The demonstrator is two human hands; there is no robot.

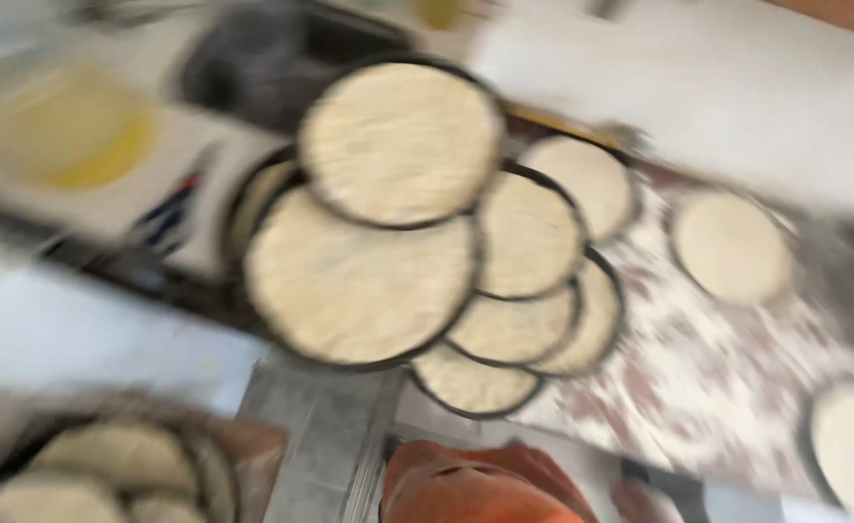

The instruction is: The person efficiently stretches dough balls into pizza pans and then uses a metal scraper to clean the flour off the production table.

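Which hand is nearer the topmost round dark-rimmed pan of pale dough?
Cannot tell: neither hand shows in this blurred view. Only orange cloth lies at the bottom edge, below the pan.

Bakery kitchen: dough-filled round pans point(359, 276).

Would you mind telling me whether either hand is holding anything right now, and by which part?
Neither hand is in view, so it cannot be told. The blurred picture shows only overlapping round pans of flat dough on the patterned table.
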